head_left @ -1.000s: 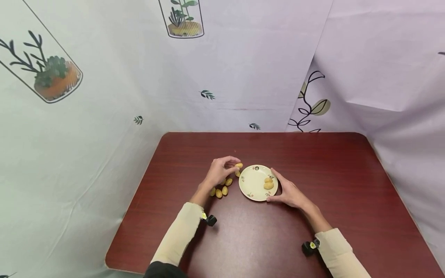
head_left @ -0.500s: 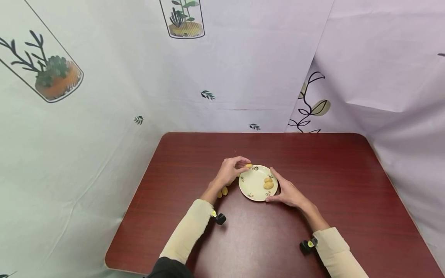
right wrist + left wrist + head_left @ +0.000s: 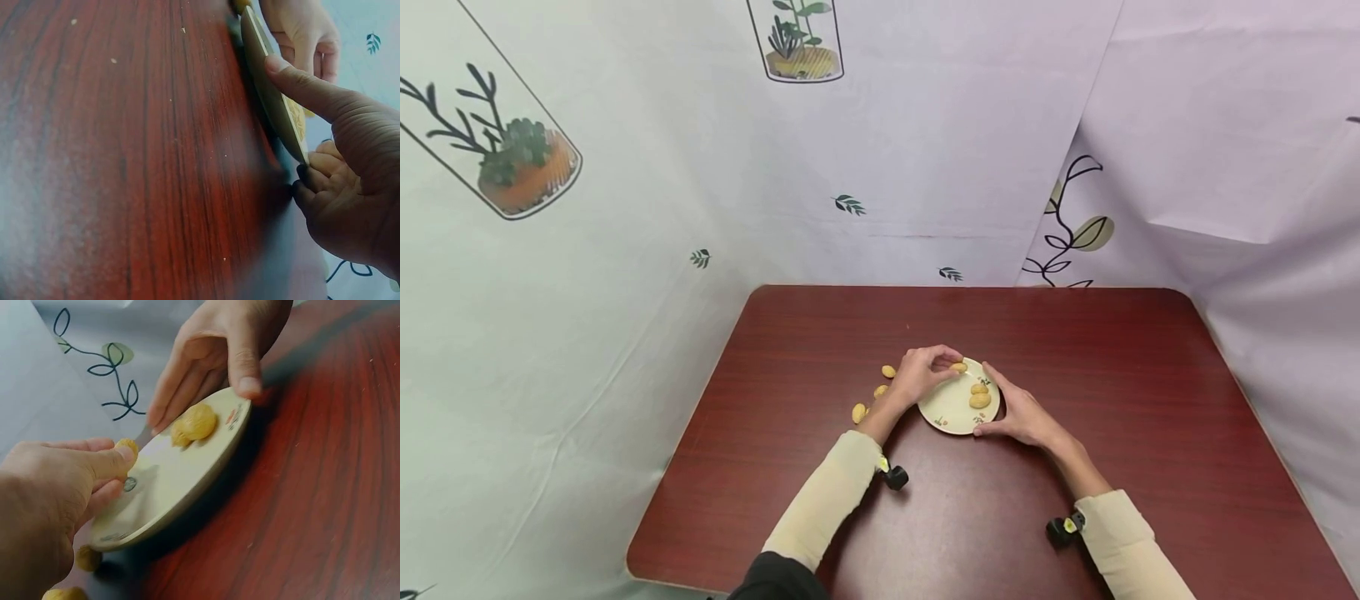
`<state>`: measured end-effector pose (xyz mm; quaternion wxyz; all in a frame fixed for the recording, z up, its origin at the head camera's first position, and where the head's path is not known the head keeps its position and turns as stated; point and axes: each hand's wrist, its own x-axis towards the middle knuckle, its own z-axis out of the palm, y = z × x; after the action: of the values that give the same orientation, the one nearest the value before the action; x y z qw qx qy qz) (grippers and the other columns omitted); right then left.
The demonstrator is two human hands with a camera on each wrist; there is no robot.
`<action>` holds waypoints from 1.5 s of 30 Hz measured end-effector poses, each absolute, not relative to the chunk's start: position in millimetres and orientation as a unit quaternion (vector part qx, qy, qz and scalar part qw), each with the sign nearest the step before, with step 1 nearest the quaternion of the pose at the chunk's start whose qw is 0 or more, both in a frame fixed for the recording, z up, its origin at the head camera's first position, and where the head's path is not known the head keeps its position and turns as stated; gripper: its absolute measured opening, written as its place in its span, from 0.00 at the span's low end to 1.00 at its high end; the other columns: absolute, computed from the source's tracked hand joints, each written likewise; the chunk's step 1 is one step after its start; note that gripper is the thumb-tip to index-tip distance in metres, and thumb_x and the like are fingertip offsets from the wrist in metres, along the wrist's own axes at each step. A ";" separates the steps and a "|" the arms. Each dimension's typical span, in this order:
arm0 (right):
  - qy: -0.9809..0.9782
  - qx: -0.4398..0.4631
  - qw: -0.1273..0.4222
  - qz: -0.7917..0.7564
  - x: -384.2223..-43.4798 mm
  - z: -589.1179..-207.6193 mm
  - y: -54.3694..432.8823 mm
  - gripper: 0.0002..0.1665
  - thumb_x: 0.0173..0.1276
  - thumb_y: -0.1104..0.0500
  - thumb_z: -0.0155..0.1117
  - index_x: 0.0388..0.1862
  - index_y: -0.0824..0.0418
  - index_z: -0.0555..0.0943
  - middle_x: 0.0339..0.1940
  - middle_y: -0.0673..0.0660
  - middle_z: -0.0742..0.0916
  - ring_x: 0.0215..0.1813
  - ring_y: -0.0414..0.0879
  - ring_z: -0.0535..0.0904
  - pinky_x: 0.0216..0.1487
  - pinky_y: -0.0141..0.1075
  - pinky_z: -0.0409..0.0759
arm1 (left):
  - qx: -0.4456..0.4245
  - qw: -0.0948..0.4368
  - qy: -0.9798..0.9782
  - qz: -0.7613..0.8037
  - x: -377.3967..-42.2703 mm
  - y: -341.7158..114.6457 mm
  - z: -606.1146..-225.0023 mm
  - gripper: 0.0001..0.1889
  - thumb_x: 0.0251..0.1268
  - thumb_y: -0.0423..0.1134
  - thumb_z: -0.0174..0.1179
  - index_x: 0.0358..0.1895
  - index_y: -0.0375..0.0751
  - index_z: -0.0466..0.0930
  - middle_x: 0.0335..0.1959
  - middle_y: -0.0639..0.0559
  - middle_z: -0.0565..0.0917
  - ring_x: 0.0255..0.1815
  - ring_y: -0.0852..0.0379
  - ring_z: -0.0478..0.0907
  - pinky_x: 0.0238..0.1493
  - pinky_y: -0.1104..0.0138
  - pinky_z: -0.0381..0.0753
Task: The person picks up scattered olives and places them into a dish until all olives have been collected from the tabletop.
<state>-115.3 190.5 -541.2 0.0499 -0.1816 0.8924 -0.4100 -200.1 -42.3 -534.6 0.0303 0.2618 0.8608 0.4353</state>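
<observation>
Free room is lying across the middle and near part of the plate (image 3: 942, 403), while a pair of yellow pieces (image 3: 979, 400) is taking up its right side and the left hand (image 3: 921, 372), pinching a yellow piece (image 3: 958, 367), is covering its far left. The right hand (image 3: 1024, 417) is blocking the right rim. Loose pieces (image 3: 888, 372) and the left sleeve (image 3: 823, 500) are obstructing the left approach. Between the left sleeve and right sleeve (image 3: 1127, 542), the surface (image 3: 977, 508) is offering a broad passage; beyond the plate, room is running back toward the printed cloth (image 3: 887, 158).
</observation>
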 end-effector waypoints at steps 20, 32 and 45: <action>0.887 -0.188 0.044 -0.420 -115.7 -544.4 191.2 0.74 0.50 0.49 0.91 0.85 0.71 0.55 0.77 0.76 0.72 0.73 0.72 0.72 0.71 0.65 0.71 | 0.248 0.023 0.884 0.394 -191.0 -15.8 -549.4 0.10 0.69 0.41 0.74 0.51 0.48 0.91 0.42 0.57 0.92 0.40 0.70 0.87 0.44 0.78 0.82; 0.886 -0.188 0.039 -0.423 -116.1 -545.2 192.0 0.74 0.50 0.50 0.92 0.85 0.71 0.55 0.77 0.76 0.72 0.74 0.71 0.72 0.71 0.65 0.71 | 0.264 0.028 0.886 0.381 -190.2 -15.3 -545.1 0.11 0.71 0.43 0.73 0.53 0.48 0.91 0.42 0.57 0.92 0.41 0.71 0.87 0.45 0.79 0.82; 0.886 -0.184 0.044 -0.424 -114.9 -544.9 192.6 0.74 0.51 0.50 0.91 0.85 0.71 0.55 0.78 0.75 0.71 0.75 0.72 0.71 0.72 0.66 0.69 | 0.264 0.027 0.884 0.384 -189.4 -16.1 -547.4 0.11 0.75 0.44 0.69 0.55 0.50 0.91 0.49 0.58 0.92 0.45 0.70 0.87 0.46 0.76 0.82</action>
<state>-114.9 192.6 -544.9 0.0443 -0.1843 0.8855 -0.4242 -189.4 -16.1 -547.4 0.0268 0.2643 0.8843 0.3839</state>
